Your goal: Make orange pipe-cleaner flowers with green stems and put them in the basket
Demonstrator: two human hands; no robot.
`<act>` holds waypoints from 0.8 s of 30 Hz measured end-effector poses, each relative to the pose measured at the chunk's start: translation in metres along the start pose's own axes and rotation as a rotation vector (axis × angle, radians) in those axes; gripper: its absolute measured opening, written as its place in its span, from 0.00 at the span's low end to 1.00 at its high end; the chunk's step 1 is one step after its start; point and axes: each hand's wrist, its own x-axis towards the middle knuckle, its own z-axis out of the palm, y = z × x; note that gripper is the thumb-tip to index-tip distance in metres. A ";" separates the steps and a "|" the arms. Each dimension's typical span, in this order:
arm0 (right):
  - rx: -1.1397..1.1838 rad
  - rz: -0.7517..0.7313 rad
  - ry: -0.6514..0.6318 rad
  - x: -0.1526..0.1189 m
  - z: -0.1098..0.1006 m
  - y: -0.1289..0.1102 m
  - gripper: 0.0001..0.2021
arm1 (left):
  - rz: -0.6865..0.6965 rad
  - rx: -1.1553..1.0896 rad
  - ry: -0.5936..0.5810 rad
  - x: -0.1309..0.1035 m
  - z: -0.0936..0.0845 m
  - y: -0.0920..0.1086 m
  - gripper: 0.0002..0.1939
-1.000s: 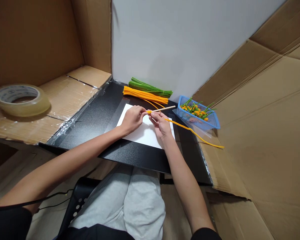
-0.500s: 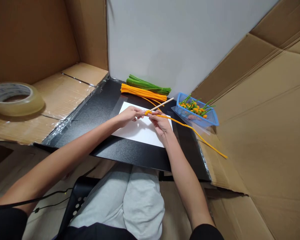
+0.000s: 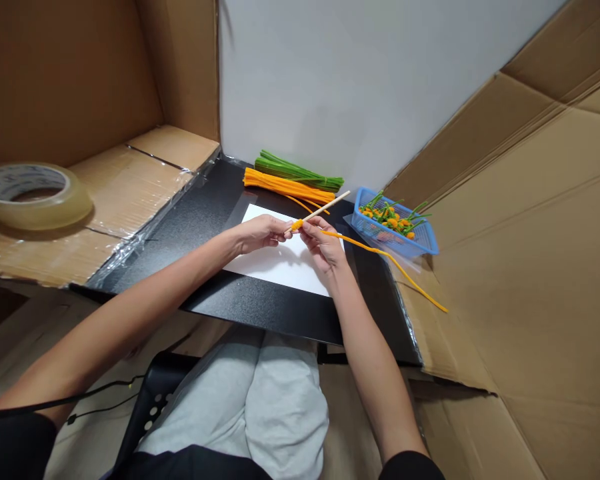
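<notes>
Orange pipe cleaner (image 3: 365,246) (slender, fuzzy) coils round a wooden stick (image 3: 330,204).

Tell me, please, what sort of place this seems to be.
Probably a makeshift craft corner: a black table stands between cardboard walls, an orange bundle lies on the table, and a blue basket holds orange-and-green pieces.

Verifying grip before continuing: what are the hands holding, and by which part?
Left hand: the wooden stick, by its lower end. Right hand: the orange pipe cleaner, pinched beside its coil.
</notes>
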 end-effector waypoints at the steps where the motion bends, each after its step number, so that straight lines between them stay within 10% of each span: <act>1: 0.005 -0.014 -0.032 0.000 0.000 0.000 0.13 | -0.032 -0.029 -0.053 0.000 -0.001 0.001 0.08; 7: -0.062 -0.020 -0.087 0.000 -0.002 0.004 0.15 | -0.050 0.073 -0.085 -0.001 0.000 0.001 0.12; 12: -0.068 -0.052 0.043 0.004 -0.003 0.008 0.14 | 0.209 0.590 0.281 -0.004 0.007 0.000 0.32; 17: -0.042 -0.041 0.117 0.006 -0.001 0.015 0.15 | 0.588 1.191 0.483 -0.009 0.014 -0.007 0.18; 24: -0.137 -0.089 0.082 0.006 -0.002 0.018 0.15 | 0.488 0.979 0.466 -0.006 0.013 -0.012 0.10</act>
